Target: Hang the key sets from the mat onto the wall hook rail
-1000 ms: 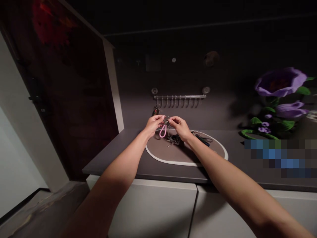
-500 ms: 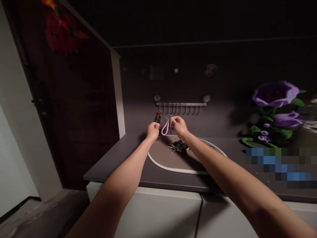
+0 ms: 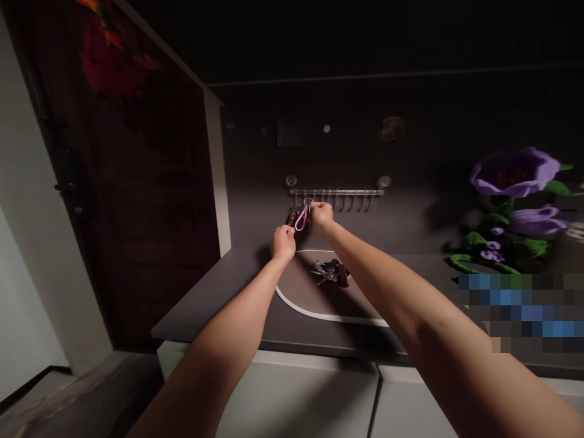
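Observation:
My right hand [image 3: 322, 215] pinches a key ring with a pink loop strap [image 3: 300, 220] just below the left end of a clear hook rail [image 3: 335, 192]. Whether its ring [image 3: 308, 202] rests on a hook I cannot tell. On the leftmost hook hangs a dark bunch of keys [image 3: 292, 216]. My left hand [image 3: 283, 242] is closed right under that bunch, its fingertips near the strap's lower end; what lies between them is hidden. Below, several loose keys [image 3: 329, 272] with a brown tag lie on a brown mat [image 3: 301, 298] with a white rim.
The mat lies on a dark countertop [image 3: 219, 304] above white cabinet doors [image 3: 292, 389]. Purple artificial flowers [image 3: 515, 173] stand on the right, beside a blurred-out patch. A dark door [image 3: 150, 213] with a handle [image 3: 66, 187] is on the left. Empty hooks line the rail's right part.
My right hand has risen and moved left, bringing the pink-strapped key ring up to the rail's hooks. My left hand has stayed almost where it was, under the hanging bunch.

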A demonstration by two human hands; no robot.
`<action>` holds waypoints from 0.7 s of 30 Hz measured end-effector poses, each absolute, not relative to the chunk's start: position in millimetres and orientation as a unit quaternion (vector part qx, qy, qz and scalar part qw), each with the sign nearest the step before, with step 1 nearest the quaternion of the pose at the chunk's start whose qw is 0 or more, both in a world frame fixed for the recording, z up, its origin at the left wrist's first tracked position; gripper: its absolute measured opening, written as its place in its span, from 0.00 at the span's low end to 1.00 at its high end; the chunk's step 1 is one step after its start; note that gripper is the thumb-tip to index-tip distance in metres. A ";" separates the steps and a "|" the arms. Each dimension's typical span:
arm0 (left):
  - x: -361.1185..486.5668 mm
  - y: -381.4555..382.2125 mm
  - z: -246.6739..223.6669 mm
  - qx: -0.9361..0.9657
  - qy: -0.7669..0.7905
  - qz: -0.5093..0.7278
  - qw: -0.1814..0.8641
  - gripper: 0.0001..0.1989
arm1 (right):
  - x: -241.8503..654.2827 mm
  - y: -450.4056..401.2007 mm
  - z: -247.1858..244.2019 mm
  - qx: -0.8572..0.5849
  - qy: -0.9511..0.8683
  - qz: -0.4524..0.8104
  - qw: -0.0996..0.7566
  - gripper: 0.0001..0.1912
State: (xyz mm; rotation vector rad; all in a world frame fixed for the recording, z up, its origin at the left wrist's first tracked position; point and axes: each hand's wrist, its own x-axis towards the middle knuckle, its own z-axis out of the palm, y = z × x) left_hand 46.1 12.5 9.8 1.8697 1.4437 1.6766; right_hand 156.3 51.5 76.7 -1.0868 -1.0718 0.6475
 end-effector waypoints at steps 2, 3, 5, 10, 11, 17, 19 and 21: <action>46.1 12.5 9.7 0.642 0.493 0.574 0.122 0.09 | 154.9 59.5 74.6 -0.500 -0.494 0.256 0.663 0.08; 46.0 12.7 9.7 0.643 0.492 0.574 0.123 0.09 | 154.6 63.0 73.5 -0.506 -0.505 0.240 0.656 0.09; 45.9 12.8 9.7 0.643 0.489 0.576 0.123 0.09 | 154.4 68.7 71.7 -0.513 -0.517 0.218 0.650 0.11; 45.9 12.1 10.6 0.642 0.497 0.572 0.119 0.09 | 154.7 74.4 67.0 -0.524 -0.481 0.236 0.662 0.12; 45.8 11.8 10.9 0.644 0.501 0.567 0.117 0.09 | 154.8 74.5 65.6 -0.526 -0.481 0.239 0.660 0.11; 45.0 11.7 10.8 0.651 0.508 0.553 0.111 0.09 | 156.8 73.0 55.4 -0.530 -0.518 0.210 0.638 0.09; 45.1 12.8 9.9 0.652 0.501 0.557 0.114 0.09 | 158.7 71.9 53.4 -0.531 -0.529 0.201 0.630 0.08; 45.4 14.0 9.0 0.656 0.494 0.558 0.119 0.09 | 161.1 69.9 52.4 -0.525 -0.541 0.201 0.625 0.07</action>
